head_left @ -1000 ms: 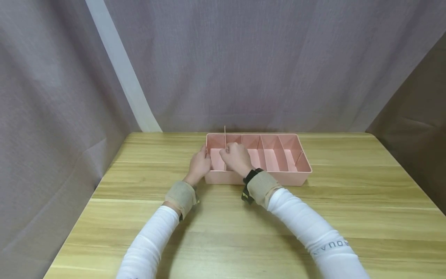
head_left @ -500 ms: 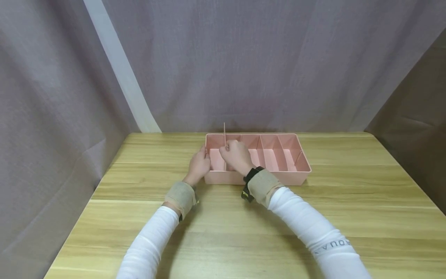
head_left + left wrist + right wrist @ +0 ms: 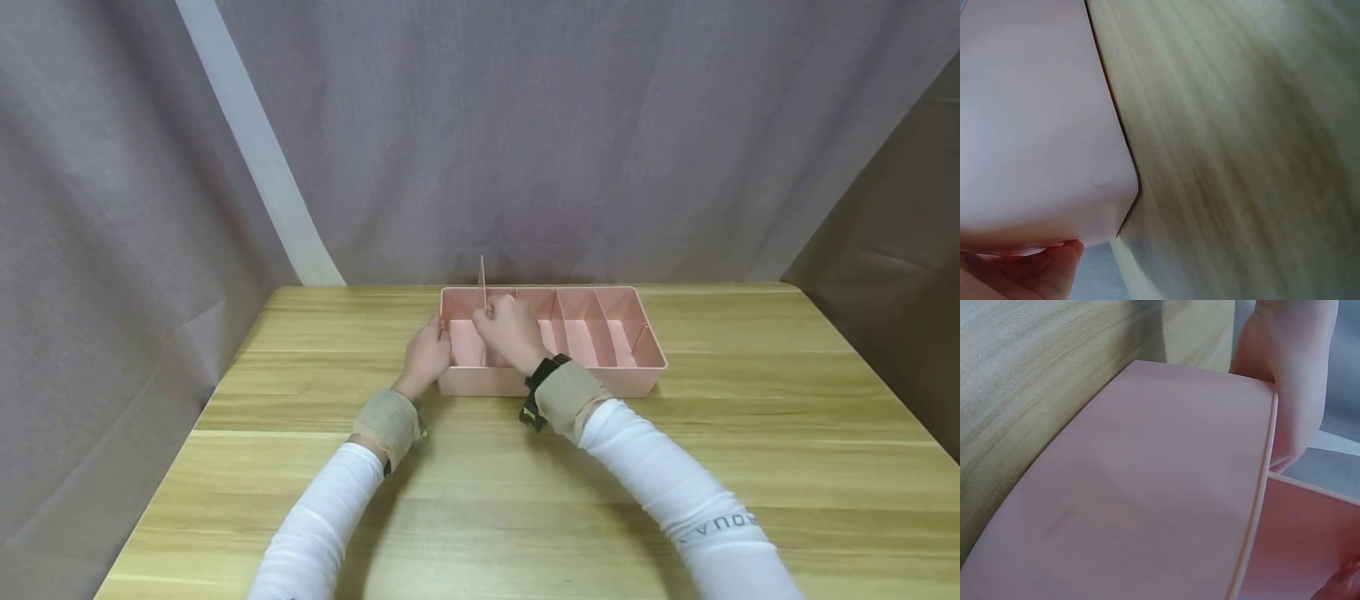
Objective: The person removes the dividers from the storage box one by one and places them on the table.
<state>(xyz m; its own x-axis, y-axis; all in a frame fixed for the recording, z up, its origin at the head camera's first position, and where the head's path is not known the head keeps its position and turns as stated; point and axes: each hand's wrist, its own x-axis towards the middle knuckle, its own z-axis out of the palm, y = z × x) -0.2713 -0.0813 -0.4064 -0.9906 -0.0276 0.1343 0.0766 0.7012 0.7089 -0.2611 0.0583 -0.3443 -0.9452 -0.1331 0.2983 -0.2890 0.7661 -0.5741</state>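
A pink divided storage box (image 3: pixel 480 383) stands on the wooden table, split by several thin upright dividers. My left hand (image 3: pixel 429 354) holds the box's left end wall at the rim; in the left wrist view its fingertips (image 3: pixel 1063 262) lie against the outside of that end. Over the left part of the box, my right hand (image 3: pixel 513 332) pinches a thin pink divider (image 3: pixel 482 271), whose far end stands well above the back rim. The divider's near part is mostly hidden by that hand. In the right wrist view only a bit of the right fingers (image 3: pixel 1342 584) shows inside the box.
The wooden table (image 3: pixel 465 500) spreads around the box on all sides. A grey curtain (image 3: pixel 525 142) with a pale vertical strip (image 3: pixel 262 150) hangs right behind the table's back edge.
The right hand has moved up slightly with the divider, whose far end now stands higher above the rim. The left hand stays at the box's left end.
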